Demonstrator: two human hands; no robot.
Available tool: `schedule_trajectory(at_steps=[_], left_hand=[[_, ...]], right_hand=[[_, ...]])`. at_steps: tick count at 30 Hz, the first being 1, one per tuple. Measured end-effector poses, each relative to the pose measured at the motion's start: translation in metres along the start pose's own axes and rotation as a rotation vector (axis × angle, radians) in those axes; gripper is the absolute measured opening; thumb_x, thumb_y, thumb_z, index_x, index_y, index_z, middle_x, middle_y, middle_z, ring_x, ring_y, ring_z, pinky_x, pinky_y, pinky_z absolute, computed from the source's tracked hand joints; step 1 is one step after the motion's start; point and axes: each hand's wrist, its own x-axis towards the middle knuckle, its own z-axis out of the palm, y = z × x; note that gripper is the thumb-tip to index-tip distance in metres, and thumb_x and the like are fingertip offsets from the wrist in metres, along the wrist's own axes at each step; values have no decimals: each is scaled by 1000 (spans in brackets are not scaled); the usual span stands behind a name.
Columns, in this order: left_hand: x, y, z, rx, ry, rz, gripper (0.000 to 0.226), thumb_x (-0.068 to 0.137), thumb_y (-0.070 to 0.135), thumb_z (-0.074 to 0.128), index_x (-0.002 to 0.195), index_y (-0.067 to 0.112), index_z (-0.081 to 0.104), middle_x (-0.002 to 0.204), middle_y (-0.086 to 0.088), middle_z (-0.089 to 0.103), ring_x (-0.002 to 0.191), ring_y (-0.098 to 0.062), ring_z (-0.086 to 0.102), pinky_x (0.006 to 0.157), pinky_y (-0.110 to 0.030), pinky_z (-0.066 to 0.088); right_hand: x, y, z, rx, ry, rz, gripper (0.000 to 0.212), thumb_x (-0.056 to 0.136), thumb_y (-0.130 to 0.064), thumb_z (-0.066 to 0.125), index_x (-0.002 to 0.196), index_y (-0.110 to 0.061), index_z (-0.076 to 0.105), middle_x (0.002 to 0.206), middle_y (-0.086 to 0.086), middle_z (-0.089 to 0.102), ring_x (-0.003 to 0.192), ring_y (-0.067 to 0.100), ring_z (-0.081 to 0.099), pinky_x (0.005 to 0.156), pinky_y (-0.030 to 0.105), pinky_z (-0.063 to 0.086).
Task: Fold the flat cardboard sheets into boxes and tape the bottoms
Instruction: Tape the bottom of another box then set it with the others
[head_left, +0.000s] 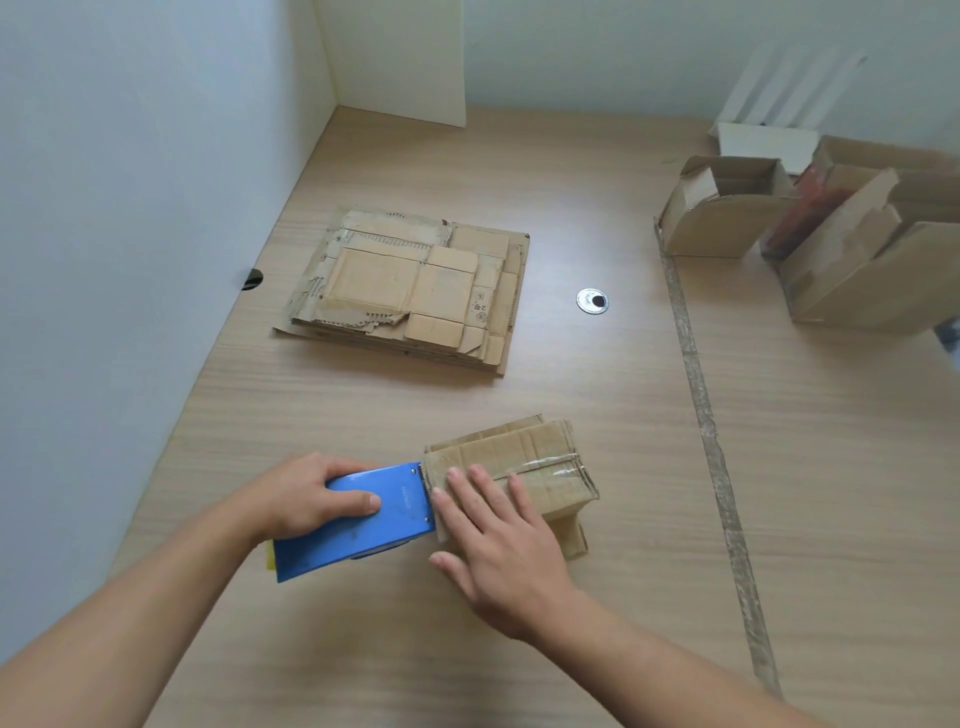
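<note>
A small folded cardboard box stands bottom-up on the wooden table, near the front. Clear tape runs along its closed flaps from the right edge toward the left. My left hand grips a blue tape dispenser, whose toothed edge touches the box's left edge. My right hand lies flat on the box's top, fingers spread, pressing the flaps and tape. A stack of flat cardboard sheets lies further back, left of centre.
Two folded open boxes stand at the far right, one holding something red. A strip of old tape runs along the table. A metal cable grommet sits mid-table. A white wall borders the left side.
</note>
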Motion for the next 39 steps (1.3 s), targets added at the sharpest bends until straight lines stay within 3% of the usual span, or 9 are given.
schedule_trajectory(at_steps=[9,12,14,18,22,24,30,35,39], left_hand=[[-11,10,21,-77,6,-12,40,69,60,60,108,55,67,97,30,70,85,10,63,78,-17,47],[-7,20,32,-85,-9,15,41,70,60,59,110,57,66,101,30,69,91,8,64,84,-20,48],[-4,26,38,-100,-7,23,40,70,59,59,110,59,65,100,31,69,90,9,64,86,-21,49],[-1,37,52,-104,18,41,34,70,60,59,103,65,63,99,32,68,91,8,63,86,-23,49],[-7,41,66,-143,77,29,21,81,53,65,99,64,64,96,29,70,87,9,63,77,-18,47],[-10,41,72,-160,102,24,20,88,44,67,99,61,65,93,28,70,83,9,63,75,-19,47],[-7,51,76,-58,168,-35,17,68,68,50,83,73,55,92,24,69,86,0,63,82,-32,53],[-7,68,72,129,197,-105,42,69,69,46,107,57,61,93,18,68,89,-11,63,82,-36,53],[-7,79,66,206,211,-147,36,78,65,51,107,48,63,96,16,67,90,-15,62,79,-34,53]], right_hand=[[-32,75,-18,-55,-76,200,65,99,-63,19,150,-29,41,158,-8,33,147,18,30,115,52,15],[-38,96,-29,16,-112,383,88,84,-75,-17,157,-34,11,162,-14,-2,153,16,-1,121,50,-2],[-36,102,-38,31,-143,454,99,74,-78,-25,158,-32,1,163,-14,-12,151,16,-15,121,52,-8],[-20,88,-47,3,-148,454,94,80,-74,-9,158,-24,2,166,5,-12,149,24,-25,116,52,-17],[-14,77,-36,98,-196,311,71,84,-80,0,150,-55,-9,161,4,-28,147,23,-31,118,52,-17],[-13,78,-33,90,-211,310,68,83,-80,0,147,-60,-11,159,3,-33,145,23,-34,117,52,-20],[-10,83,-34,45,-228,294,68,83,-78,2,147,-59,-13,160,4,-32,146,25,-33,117,54,-19],[-9,82,-33,36,-219,288,74,78,-77,-3,149,-56,-10,161,6,-29,147,28,-30,117,56,-17],[-7,79,-36,45,-229,285,79,75,-78,-5,150,-54,-8,161,9,-27,147,31,-29,116,58,-15]])
